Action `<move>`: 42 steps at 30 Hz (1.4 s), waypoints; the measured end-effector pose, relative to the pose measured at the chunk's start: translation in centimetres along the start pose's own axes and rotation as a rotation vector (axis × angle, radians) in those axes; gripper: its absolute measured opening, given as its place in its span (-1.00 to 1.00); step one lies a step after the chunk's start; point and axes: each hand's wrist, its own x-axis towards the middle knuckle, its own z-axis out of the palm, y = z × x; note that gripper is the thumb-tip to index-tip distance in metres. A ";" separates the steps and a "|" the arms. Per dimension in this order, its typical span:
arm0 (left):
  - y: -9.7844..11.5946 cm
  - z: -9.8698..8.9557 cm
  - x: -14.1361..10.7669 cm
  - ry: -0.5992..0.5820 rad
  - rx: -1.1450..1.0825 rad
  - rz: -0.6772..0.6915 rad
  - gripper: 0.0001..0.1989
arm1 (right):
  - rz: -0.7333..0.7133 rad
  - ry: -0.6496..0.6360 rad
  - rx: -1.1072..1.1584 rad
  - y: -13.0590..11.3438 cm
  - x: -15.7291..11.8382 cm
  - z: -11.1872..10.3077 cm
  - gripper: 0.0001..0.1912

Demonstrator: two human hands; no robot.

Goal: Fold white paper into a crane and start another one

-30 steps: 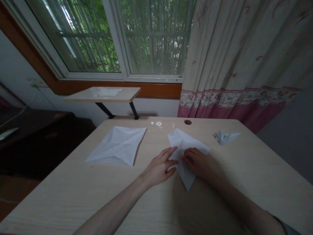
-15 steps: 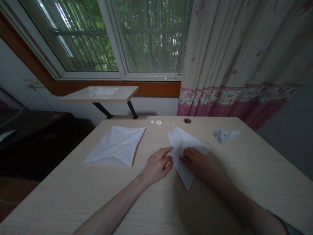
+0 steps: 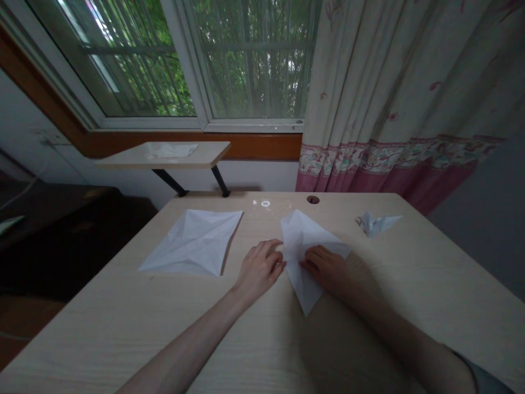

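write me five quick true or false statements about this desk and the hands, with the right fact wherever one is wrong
1. The right hand rests on the kite-shaped paper. True.
2. The creased sheet lies to the left of the left hand. True.
3. The left hand is holding the small folded piece. False: the small folded piece lies on the desk, and the left hand is at the left edge of the kite-shaped paper.
4. A white item lies on the raised shelf. True.
5. The curtain hangs at the left side of the window. False: it hangs at the right side.
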 end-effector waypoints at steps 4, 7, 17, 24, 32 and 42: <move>0.0 0.1 0.1 -0.010 0.010 -0.007 -0.92 | -0.030 -0.010 -0.040 -0.2 0.1 -0.3 -0.81; 0.1 0.2 0.2 -0.004 0.017 -0.016 -0.90 | -0.021 -0.012 -0.043 -0.4 0.1 -0.5 -0.81; 0.3 0.4 0.2 -0.009 0.029 -0.064 -0.86 | 0.039 -0.009 -0.049 -0.8 0.2 -0.6 -0.85; 0.3 0.2 0.2 -0.015 0.017 -0.061 -0.89 | -0.003 -0.014 -0.028 -1.0 0.4 -0.6 -0.82; 0.2 0.1 0.3 -0.009 -0.020 -0.092 -0.92 | 0.000 -0.028 -0.052 -0.7 0.5 -0.4 -0.85; 0.4 -0.1 0.4 -0.001 -0.082 -0.137 -0.83 | 0.019 -0.006 -0.002 0.0 0.3 0.4 -0.85</move>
